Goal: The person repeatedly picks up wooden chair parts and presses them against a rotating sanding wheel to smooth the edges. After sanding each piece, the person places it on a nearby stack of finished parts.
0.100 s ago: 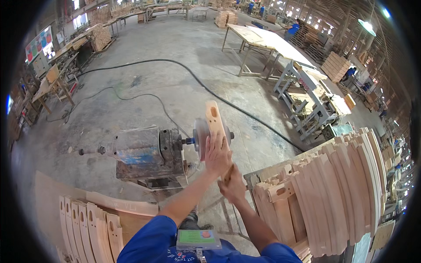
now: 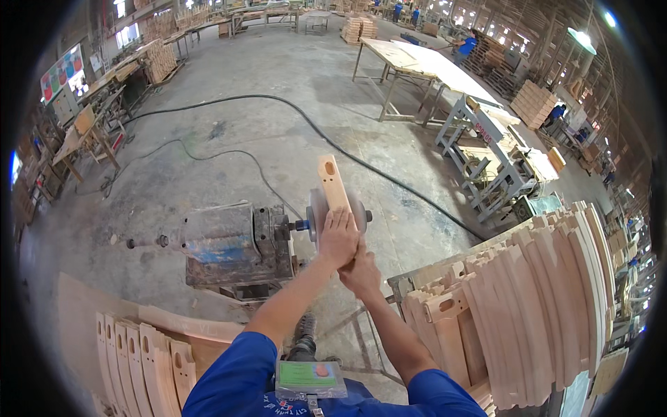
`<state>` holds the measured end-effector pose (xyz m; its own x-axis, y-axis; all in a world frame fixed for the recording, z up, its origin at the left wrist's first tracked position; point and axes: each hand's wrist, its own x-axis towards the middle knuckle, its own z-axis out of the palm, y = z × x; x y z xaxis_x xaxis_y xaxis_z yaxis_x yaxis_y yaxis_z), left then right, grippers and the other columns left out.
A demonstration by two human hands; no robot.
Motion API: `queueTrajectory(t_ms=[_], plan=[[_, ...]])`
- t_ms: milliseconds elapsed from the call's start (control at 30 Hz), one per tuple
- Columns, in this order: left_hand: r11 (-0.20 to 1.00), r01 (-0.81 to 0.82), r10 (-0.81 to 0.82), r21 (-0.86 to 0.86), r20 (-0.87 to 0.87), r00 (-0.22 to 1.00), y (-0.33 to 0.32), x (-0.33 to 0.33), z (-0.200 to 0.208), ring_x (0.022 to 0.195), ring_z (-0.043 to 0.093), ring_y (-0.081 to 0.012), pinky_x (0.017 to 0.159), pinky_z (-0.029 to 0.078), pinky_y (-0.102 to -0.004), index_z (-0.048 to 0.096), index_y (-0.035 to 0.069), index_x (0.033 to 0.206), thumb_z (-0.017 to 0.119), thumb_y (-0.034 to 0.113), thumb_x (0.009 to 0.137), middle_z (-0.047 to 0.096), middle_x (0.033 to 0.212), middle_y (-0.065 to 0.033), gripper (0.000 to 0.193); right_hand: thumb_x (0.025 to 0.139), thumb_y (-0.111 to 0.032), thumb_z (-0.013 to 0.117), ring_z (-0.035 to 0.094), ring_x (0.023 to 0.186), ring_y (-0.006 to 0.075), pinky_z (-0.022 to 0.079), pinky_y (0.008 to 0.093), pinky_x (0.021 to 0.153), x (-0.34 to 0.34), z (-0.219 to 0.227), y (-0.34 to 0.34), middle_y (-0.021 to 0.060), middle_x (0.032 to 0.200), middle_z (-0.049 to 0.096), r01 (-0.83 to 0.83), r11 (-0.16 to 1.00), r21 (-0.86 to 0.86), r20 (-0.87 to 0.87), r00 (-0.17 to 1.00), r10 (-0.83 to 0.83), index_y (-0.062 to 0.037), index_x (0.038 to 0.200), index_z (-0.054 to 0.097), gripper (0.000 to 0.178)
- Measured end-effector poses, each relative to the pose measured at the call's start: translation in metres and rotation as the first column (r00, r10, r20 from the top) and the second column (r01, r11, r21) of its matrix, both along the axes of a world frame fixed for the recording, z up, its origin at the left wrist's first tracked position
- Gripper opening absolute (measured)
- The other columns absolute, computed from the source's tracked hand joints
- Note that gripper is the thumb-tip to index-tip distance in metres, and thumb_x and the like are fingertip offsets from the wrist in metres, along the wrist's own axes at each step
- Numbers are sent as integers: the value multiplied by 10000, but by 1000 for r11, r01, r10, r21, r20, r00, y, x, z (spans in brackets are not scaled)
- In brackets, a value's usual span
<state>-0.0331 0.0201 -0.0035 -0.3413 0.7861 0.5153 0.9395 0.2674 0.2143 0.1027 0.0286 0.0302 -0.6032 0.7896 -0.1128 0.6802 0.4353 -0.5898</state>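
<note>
A pale wooden slat (image 2: pixel 335 189), with an oval slot and small holes near its far end, lies against the spinning sanding wheel (image 2: pixel 317 208). My left hand (image 2: pixel 339 240) is on top of the slat, its fingers laid along the wood and pressing it. Just below and to the right, my right hand (image 2: pixel 362 272) is closed round the slat's near end, which the hands mostly hide. The wheel sits on the shaft of a worn grey and blue motor (image 2: pixel 219 236) to the left.
Stacked slats (image 2: pixel 528 306) stand close on my right, and more slotted slats (image 2: pixel 149 358) at lower left. A thick black cable (image 2: pixel 299 108) crosses the concrete floor beyond the wheel. Farther right are a grey metal machine frame (image 2: pixel 479 139) and long work tables (image 2: pixel 438 66).
Both hands have shifted slightly left and away from me with the slat. Its far end now points a little farther left across the wheel.
</note>
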Motion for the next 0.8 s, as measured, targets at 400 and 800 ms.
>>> queueTrajectory(t_ms=[400,800], plan=[[876,470,-478,105,306,823,-123,98,-30,1574,372,-458,1285,282,-632,647,-59,1403,594,306,1055,563,1563,-222,507,978,-332,763,676,920,376,558,519,818,135,-50,-72,203,1149,650,-238,884,-403,-378,923,77,-67,1666,304,869],[850,526,-503,-30,252,827,-72,58,-12,1533,444,-410,1292,261,-601,703,40,1353,622,314,1044,595,1539,-182,421,1039,-623,487,624,848,213,537,332,687,137,-72,-89,161,1145,654,-593,-89,-801,-358,592,-723,18,1477,521,776]])
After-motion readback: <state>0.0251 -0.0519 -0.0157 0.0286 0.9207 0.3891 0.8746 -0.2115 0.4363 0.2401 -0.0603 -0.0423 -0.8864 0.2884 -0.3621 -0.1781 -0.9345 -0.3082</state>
